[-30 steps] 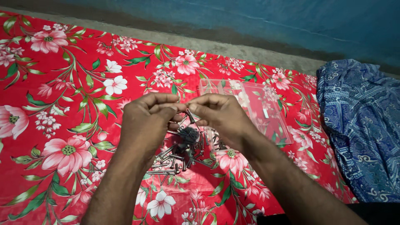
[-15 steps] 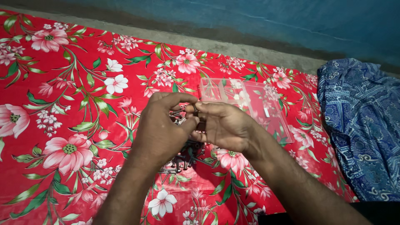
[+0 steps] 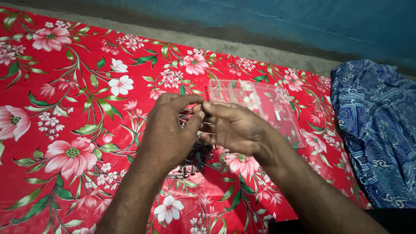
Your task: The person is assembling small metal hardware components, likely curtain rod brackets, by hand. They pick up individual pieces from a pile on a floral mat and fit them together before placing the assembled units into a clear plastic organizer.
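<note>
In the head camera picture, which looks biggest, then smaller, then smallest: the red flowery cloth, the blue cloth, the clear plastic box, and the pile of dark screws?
1. red flowery cloth
2. blue cloth
3. clear plastic box
4. pile of dark screws, though the hands hide part of it

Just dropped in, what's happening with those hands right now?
A person works over a red flowered cloth. Both hands meet above a small pile of dark screws: the left hand and the right hand have their fingertips pinched together on something small and metallic, too hidden to identify. A clear plastic box lies just beyond the hands, and a blue patterned cloth sits at the right.
</note>
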